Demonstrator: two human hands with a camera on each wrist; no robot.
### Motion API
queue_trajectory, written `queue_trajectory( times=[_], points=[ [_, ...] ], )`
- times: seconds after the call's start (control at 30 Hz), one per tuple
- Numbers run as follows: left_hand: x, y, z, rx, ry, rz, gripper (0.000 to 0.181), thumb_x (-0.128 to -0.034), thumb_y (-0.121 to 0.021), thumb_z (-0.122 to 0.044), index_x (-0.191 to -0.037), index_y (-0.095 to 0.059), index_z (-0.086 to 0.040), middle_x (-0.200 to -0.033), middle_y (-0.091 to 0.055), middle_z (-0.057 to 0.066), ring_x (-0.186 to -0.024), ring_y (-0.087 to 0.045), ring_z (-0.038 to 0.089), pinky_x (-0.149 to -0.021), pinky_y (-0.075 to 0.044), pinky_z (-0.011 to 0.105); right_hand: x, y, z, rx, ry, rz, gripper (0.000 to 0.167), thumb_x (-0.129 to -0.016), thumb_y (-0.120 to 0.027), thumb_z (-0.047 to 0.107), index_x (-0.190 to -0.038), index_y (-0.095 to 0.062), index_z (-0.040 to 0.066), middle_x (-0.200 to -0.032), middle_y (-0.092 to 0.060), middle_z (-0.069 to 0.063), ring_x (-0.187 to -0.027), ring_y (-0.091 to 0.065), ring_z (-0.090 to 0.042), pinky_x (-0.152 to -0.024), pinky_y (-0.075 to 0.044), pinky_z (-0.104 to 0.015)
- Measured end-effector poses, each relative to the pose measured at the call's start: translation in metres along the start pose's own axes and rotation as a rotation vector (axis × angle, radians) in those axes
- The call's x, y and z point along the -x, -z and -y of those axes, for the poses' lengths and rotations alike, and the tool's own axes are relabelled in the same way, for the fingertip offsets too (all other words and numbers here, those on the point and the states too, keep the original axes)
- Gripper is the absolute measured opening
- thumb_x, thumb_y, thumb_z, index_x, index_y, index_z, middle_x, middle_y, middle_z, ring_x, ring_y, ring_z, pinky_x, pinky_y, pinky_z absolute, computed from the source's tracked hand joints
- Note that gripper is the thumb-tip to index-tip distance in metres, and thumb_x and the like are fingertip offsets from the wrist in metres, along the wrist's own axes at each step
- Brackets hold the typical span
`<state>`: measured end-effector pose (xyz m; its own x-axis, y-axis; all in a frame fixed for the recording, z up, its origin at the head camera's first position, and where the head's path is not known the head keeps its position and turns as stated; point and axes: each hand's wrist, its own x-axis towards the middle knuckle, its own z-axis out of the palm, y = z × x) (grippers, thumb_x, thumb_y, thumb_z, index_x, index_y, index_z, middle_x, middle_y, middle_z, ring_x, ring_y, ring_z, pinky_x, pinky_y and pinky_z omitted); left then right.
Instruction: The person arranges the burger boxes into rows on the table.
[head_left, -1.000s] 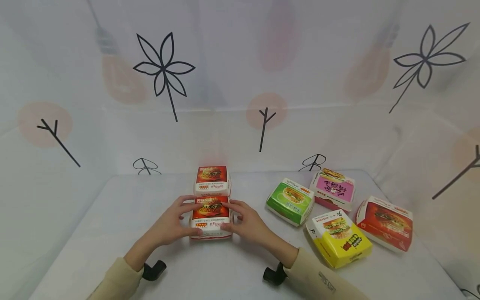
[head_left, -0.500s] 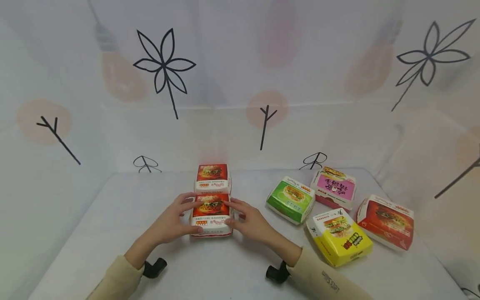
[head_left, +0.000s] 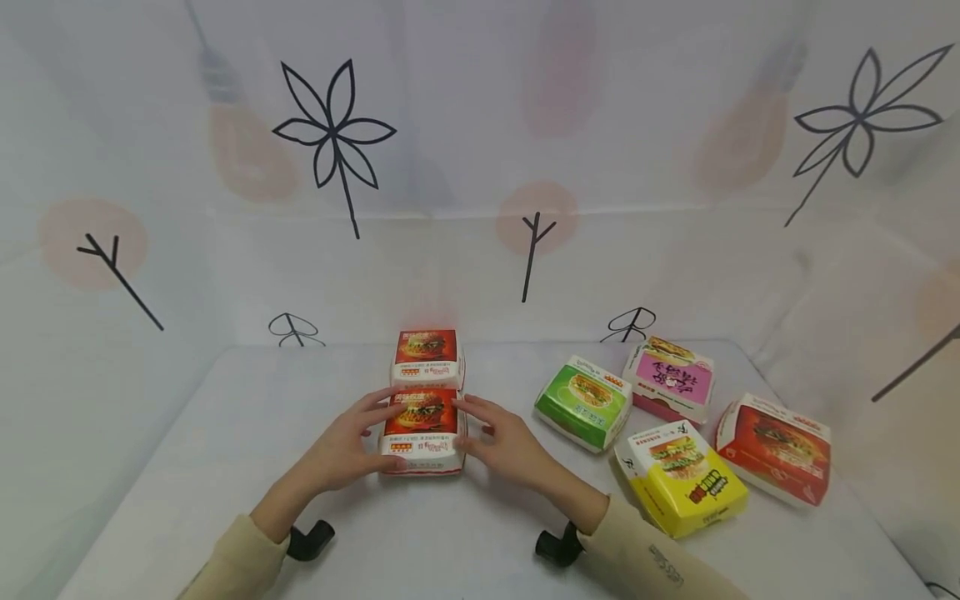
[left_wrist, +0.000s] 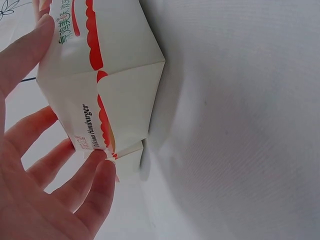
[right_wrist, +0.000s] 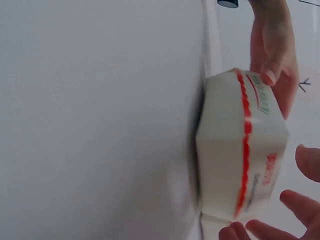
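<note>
Two red and white burger boxes stand one behind the other at the centre of the table. My left hand holds the nearer burger box at its left side, its thumb on the front corner. In the left wrist view its fingertips touch the side wall of that box. My right hand is at the box's right side with fingers spread. The right wrist view shows a gap between the right thumb and the box. The farther burger box sits directly behind, up against the nearer one.
To the right are a green burger box, a pink one, a yellow and white one and a red one, set at angles. White patterned cloth hangs behind and beside the table.
My right thumb has slid from the front of the nearer box to its right side, and the right hand has drawn slightly away. The left hand and the boxes stay about the same.
</note>
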<state>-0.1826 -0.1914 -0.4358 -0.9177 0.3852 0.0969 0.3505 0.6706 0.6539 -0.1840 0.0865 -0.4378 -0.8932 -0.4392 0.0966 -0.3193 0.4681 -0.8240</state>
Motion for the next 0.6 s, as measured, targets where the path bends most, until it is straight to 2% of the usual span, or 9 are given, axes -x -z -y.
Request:
queue_trajectory(
  times=[0.13, 0.23, 0.4, 0.47, 0.6],
  points=[
    [0.001, 0.001, 0.0, 0.001, 0.011, 0.002, 0.075, -0.0747, -0.087, -0.041, -0.141, -0.059, -0.02, -0.157, -0.035, 0.002, -0.139, -0.038, 0.035, -0.099, -0.044, 0.06, 0.002, 0.018, 0.009, 0.022, 0.002, -0.051, 0.055, -0.095, -0.069, 0.027, -0.146, -0.052, 0.017, -0.153, -0.043, -0.01, -0.14, -0.04, -0.03, -0.102, -0.046, -0.047],
    [0.001, 0.002, 0.001, 0.0, 0.016, 0.005, 0.074, -0.075, -0.087, -0.041, -0.14, -0.059, -0.021, -0.157, -0.035, 0.002, -0.138, -0.039, 0.035, -0.1, -0.043, 0.061, 0.005, 0.043, 0.021, 0.042, -0.005, -0.082, 0.055, -0.095, -0.069, 0.029, -0.146, -0.052, 0.017, -0.152, -0.045, -0.007, -0.14, -0.041, -0.029, -0.103, -0.046, -0.046],
    [0.002, 0.004, 0.004, -0.008, 0.02, 0.003, 0.072, -0.0758, -0.086, -0.04, -0.14, -0.059, -0.021, -0.157, -0.035, 0.001, -0.14, -0.036, 0.036, -0.101, -0.041, 0.063, 0.011, 0.102, 0.032, 0.114, -0.043, -0.079, 0.055, -0.096, -0.067, 0.033, -0.147, -0.051, 0.018, -0.146, -0.052, -0.007, -0.13, -0.051, -0.031, -0.101, -0.048, -0.046],
    [0.003, 0.004, 0.004, -0.005, 0.022, 0.003, 0.072, -0.076, -0.086, -0.039, -0.14, -0.059, -0.021, -0.157, -0.035, 0.001, -0.141, -0.034, 0.036, -0.103, -0.039, 0.064, 0.013, 0.128, 0.029, 0.139, -0.068, -0.063, 0.054, -0.097, -0.066, 0.035, -0.147, -0.052, 0.019, -0.144, -0.054, -0.009, -0.126, -0.055, -0.033, -0.099, -0.049, -0.048],
    [0.003, 0.004, 0.006, 0.001, 0.021, 0.004, 0.072, -0.0761, -0.086, -0.038, -0.141, -0.059, -0.022, -0.158, -0.034, 0.0, -0.142, -0.033, 0.035, -0.103, -0.039, 0.064, 0.015, 0.172, 0.015, 0.167, -0.092, 0.0, 0.055, -0.097, -0.066, 0.035, -0.146, -0.052, 0.017, -0.142, -0.055, -0.012, -0.128, -0.053, -0.035, -0.101, -0.046, -0.052]
  ],
)
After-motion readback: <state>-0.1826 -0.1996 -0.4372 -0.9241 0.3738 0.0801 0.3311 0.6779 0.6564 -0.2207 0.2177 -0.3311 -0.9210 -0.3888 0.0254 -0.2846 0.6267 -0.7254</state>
